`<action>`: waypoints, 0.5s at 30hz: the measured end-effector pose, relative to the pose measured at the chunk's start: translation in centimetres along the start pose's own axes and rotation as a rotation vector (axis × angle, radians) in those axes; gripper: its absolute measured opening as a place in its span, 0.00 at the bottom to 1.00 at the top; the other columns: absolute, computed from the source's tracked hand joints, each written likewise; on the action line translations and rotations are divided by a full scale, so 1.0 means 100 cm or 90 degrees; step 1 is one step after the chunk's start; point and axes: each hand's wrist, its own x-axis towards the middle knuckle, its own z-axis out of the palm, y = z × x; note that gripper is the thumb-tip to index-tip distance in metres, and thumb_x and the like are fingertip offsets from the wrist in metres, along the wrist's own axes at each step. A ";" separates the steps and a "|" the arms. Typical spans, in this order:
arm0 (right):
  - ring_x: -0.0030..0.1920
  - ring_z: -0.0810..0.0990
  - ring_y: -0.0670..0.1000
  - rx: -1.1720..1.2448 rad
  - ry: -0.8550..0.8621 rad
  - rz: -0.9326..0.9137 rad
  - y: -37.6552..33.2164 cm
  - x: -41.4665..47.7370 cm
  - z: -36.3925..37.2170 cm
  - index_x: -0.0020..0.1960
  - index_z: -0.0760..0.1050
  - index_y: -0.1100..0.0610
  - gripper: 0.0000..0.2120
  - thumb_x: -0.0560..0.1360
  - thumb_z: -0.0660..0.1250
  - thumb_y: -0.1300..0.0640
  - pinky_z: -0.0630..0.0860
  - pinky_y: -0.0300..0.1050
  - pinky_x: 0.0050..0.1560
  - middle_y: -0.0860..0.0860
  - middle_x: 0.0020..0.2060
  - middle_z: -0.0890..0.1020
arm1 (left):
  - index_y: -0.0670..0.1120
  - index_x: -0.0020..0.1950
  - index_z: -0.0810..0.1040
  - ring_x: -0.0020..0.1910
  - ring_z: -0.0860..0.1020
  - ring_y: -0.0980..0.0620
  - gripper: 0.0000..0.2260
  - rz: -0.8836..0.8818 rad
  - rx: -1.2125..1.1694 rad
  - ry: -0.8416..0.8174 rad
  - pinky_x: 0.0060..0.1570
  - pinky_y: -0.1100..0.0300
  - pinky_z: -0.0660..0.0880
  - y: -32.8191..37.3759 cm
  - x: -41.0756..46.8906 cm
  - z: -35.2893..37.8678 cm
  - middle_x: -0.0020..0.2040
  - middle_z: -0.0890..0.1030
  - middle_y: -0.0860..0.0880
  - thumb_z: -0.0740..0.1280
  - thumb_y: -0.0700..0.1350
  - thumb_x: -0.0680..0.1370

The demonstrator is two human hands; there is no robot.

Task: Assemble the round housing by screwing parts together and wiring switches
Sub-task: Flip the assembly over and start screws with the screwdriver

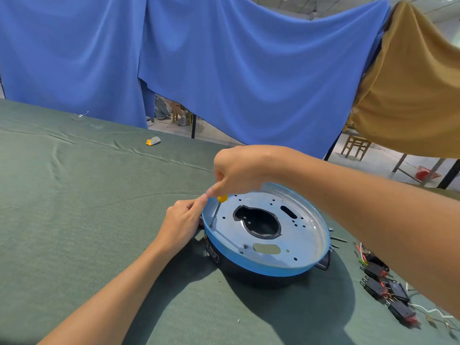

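In the head view, the round housing (251, 265) sat on the green-covered desk (87, 207), right of centre and near the person. It had a dark body and a blue rim, and its silver metal plate (301, 235) faced up. The plate had a large central opening and many small holes.

The right hand (239, 170) reached in from the right above the far-left part of the housing. Its fingers were curled round the yellow handle of a screwdriver (222, 198). The thin shaft slanted down and leftward, with its tip on the plate just inside the left rim.

The left hand (181, 220) lay against the housing's left edge with its fingers curled. Its thumb and forefinger were raised close to the right hand's fingertips. Whether it gripped the rim or pinched anything could not be told.

A group of black switches (388, 287) with red parts and thin wires lay on the desk to the right of the housing. A few loose screws (337, 239) lay just beside its right edge. A small yellow and grey object (153, 141) rested farther off on the desk.

Beyond the desk hung a blue cloth (224, 70) and, to its right, a brown cloth (410, 95), with a wooden stool (356, 146) below it.
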 end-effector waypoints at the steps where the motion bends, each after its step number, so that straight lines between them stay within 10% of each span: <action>1: 0.27 0.70 0.52 -0.001 -0.023 -0.007 -0.001 -0.002 -0.003 0.42 0.78 0.59 0.18 0.76 0.66 0.43 0.65 0.36 0.23 0.52 0.29 0.75 | 0.52 0.20 0.66 0.20 0.63 0.57 0.29 -0.002 -0.003 -0.003 0.21 0.71 0.60 0.001 0.000 0.000 0.18 0.64 0.56 0.61 0.52 0.83; 4: 0.32 0.73 0.50 -0.075 -0.015 -0.060 -0.003 -0.004 -0.010 0.56 0.79 0.59 0.15 0.76 0.68 0.48 0.65 0.36 0.22 0.56 0.45 0.82 | 0.46 0.24 0.72 0.21 0.66 0.58 0.27 -0.010 0.001 0.001 0.23 0.70 0.63 0.001 0.001 0.000 0.20 0.67 0.56 0.61 0.52 0.83; 11: 0.29 0.63 0.47 -0.157 0.108 -0.127 -0.011 -0.005 -0.005 0.32 0.70 0.60 0.17 0.78 0.64 0.57 0.62 0.34 0.19 0.49 0.25 0.65 | 0.37 0.30 0.68 0.23 0.65 0.58 0.25 0.000 0.041 0.025 0.26 0.67 0.63 -0.003 0.004 -0.001 0.23 0.67 0.55 0.61 0.52 0.83; 15: 0.29 0.72 0.51 -0.108 0.096 -0.058 -0.011 0.009 0.002 0.31 0.65 0.57 0.17 0.78 0.61 0.59 0.66 0.40 0.27 0.51 0.26 0.72 | 0.38 0.29 0.66 0.22 0.64 0.58 0.26 -0.002 0.042 0.020 0.24 0.67 0.61 -0.003 0.003 0.000 0.21 0.64 0.55 0.61 0.52 0.83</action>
